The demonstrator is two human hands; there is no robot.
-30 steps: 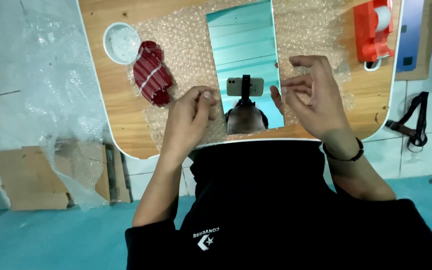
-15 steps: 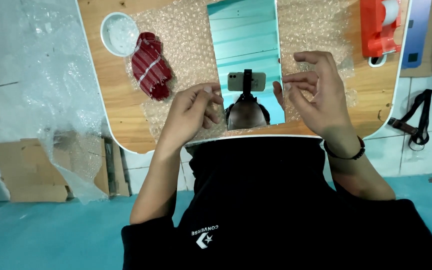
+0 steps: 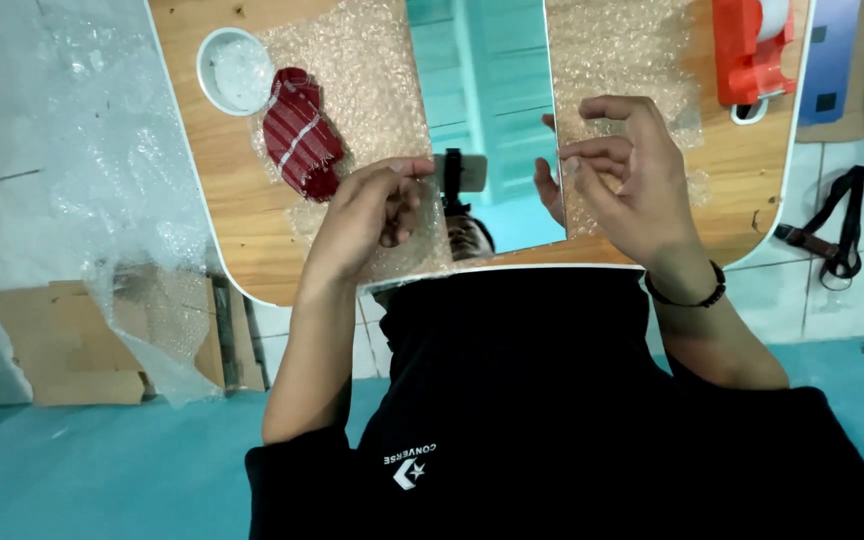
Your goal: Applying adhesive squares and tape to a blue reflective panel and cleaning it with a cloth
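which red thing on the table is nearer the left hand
The striped dark red cloth, lying on the bubble wrap just beyond the left hand; the red tape dispenser sits at the far right corner.

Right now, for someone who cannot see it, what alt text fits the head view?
A person's left hand and right hand grip the near side edges of a rectangular mirror lying on bubble wrap on a wooden table. On the left lie a red striped cloth and a small white bowl; a red tape dispenser sits on the right.
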